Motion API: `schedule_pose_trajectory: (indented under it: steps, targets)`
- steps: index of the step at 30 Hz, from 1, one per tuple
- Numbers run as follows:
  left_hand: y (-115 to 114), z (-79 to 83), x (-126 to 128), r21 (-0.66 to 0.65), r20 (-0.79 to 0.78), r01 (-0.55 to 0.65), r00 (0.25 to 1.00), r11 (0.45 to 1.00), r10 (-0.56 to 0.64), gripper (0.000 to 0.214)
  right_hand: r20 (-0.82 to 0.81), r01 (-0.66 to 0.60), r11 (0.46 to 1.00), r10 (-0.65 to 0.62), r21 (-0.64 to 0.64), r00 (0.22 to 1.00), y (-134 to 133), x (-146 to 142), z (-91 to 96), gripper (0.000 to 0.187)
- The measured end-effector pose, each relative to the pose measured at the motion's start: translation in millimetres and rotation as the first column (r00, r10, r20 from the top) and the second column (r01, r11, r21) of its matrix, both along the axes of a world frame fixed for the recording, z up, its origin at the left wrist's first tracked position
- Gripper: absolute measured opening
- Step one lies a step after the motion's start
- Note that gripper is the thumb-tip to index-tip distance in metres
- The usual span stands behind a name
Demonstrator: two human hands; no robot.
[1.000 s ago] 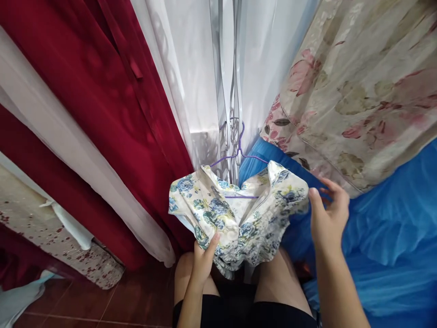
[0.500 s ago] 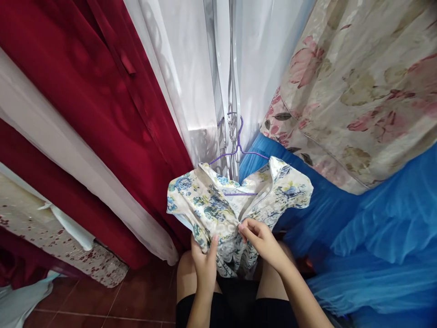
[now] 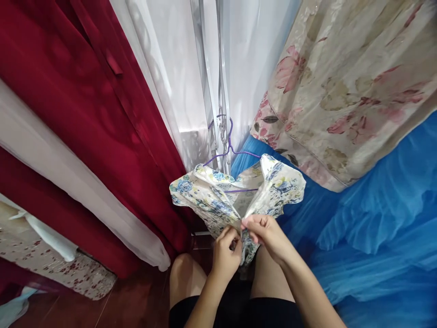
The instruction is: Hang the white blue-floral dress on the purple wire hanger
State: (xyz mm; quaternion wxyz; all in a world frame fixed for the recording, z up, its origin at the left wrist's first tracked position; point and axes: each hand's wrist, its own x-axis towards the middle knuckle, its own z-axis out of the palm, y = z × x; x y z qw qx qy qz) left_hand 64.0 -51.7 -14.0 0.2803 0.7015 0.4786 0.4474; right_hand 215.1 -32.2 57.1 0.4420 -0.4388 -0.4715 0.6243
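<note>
A white dress with blue and yellow flowers (image 3: 215,200) hangs in front of me on a purple hanger (image 3: 231,145). Its front is parted in a V from the neckline down to my hands. My left hand (image 3: 227,248) is closed on the fabric just left of the opening's lower end. Beside it, my right hand (image 3: 264,232) pinches the edge at the bottom of the V. The fingertips of both hands almost meet there, and whatever small part lies between them is hidden. Below my hands the dress hangs between my knees.
Dark red cloth (image 3: 88,105) and a pale length of fabric (image 3: 68,155) hang at left. White fabric with ribbons (image 3: 223,68) hangs behind the hanger. At right are a floral cloth (image 3: 341,91) and blue tulle (image 3: 368,228). Red floor tiles (image 3: 126,300) show below.
My left hand has let go of the dress's left side and moved right and up to the opening, beside my right hand. The V gapes wider, and the view has shifted slightly.
</note>
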Motion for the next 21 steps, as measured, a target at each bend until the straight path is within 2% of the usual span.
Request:
schedule_pose_trajectory:
  steps: [2,5,8,11,14,16,18,19,21]
  targets:
    - [-4,11.8,-2,-0.030,-0.145,0.015,0.989,0.999,-0.020,0.016,-0.015,0.068,0.995,-0.067,0.073,0.998,17,0,24.4,0.046]
    - [-11,27.0,-3,-0.073,-0.382,0.000,0.924,0.997,-0.028,0.020,-0.029,0.149,0.965,-0.146,0.218,0.989,41,-11,67.2,0.048]
    - [-15,29.1,-1,-0.115,-0.538,0.014,0.839,0.993,-0.074,0.024,-0.061,0.214,0.918,-0.206,0.334,0.977,56,-26,102.0,0.037]
    - [-14,22.2,-1,-0.162,-0.542,0.079,0.826,0.984,-0.156,0.021,-0.055,0.238,0.893,-0.235,0.382,0.970,58,-32,115.1,0.031]
    - [-1,30.4,-10,-0.141,-0.385,0.164,0.899,0.976,-0.206,0.012,-0.060,0.226,0.904,-0.219,0.363,0.974,52,-31,108.5,0.028]
    - [12,52.8,-19,-0.021,-0.209,0.139,0.968,0.990,-0.140,0.008,-0.071,0.227,0.904,-0.217,0.361,0.974,46,-28,101.1,0.027]
    - [27,85.7,-28,0.173,-0.021,0.016,1.000,0.985,-0.012,0.014,-0.069,0.222,0.901,-0.212,0.372,0.975,40,-25,96.4,0.027]
    - [35,103.6,-31,0.278,0.049,-0.054,0.998,0.959,0.042,0.022,-0.067,0.214,0.900,-0.204,0.381,0.977,38,-24,95.5,0.027]
    - [50,136.2,-34,0.416,0.052,-0.070,0.997,0.907,0.053,0.030,-0.060,0.198,0.891,-0.190,0.409,0.980,34,-23,95.5,0.026]
